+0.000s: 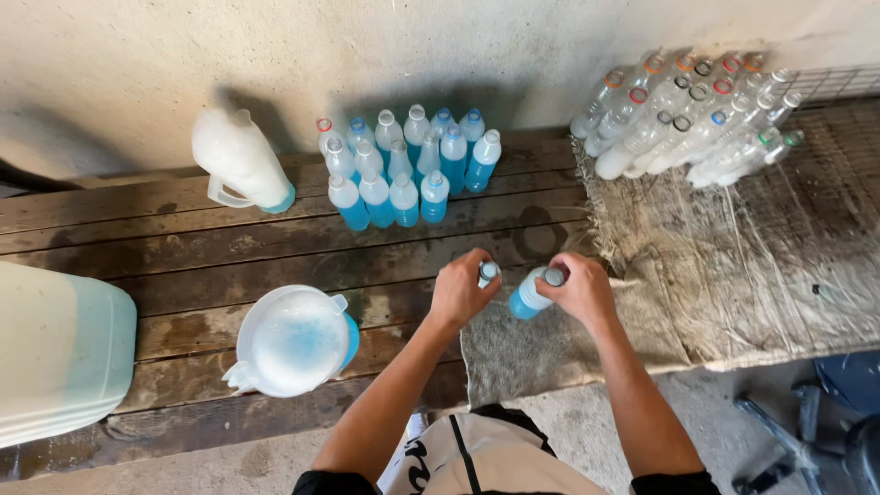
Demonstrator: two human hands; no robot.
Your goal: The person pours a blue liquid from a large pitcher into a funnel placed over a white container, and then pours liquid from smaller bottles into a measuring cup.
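Blue-filled bottle (529, 295) tilts, cap up-right (right hand (579, 290) gripping its cap).

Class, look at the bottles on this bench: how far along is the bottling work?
Done: capped blue bottles stand grouped by the wall. In hand: the left hand and right hand each grip a bottle's cap. Left: empty uncapped bottles lie stacked on the cloth.

Both bare forearms reach forward from the bottom edge, converging toward the dark wooden plank table (229, 266). The left hand (461, 291) is curled into a loose fist, knuckles up. The right hand (579, 290) sits just beside it, fingers bent and closed, wrist slightly flexed.
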